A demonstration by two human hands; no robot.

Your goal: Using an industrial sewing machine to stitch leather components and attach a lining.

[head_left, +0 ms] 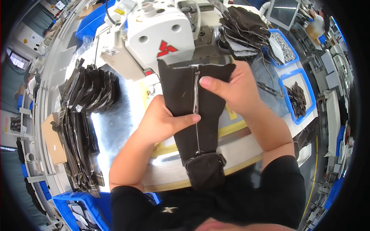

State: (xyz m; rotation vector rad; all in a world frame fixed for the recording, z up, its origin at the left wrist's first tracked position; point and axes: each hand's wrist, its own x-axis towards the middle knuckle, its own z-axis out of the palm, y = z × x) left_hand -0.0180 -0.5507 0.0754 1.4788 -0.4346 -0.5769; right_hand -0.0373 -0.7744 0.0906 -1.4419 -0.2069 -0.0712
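Both hands hold up a dark brown fabric piece [210, 92] in front of the white sewing machine [162, 32]. A metal zipper [195, 90] runs down its middle, and a small boxy pouch [205, 171] hangs at its lower end. My left hand [163, 119] grips the left edge, its thumb pressed on the zipper's lower part. Higher up on the right side, my right hand [235, 86] grips the cloth with its thumb beside the zipper's upper part. The other fingers of both hands are hidden behind the fabric.
Stacked dark cloth pieces [92, 88] lie at the left, and another dark pile [243, 30] sits at the back right. Blue-rimmed trays hold small metal parts [283, 48] and dark scraps [296, 100]. Tweezers [269, 89] rest nearby. A blue crate [77, 196] stands at lower left.
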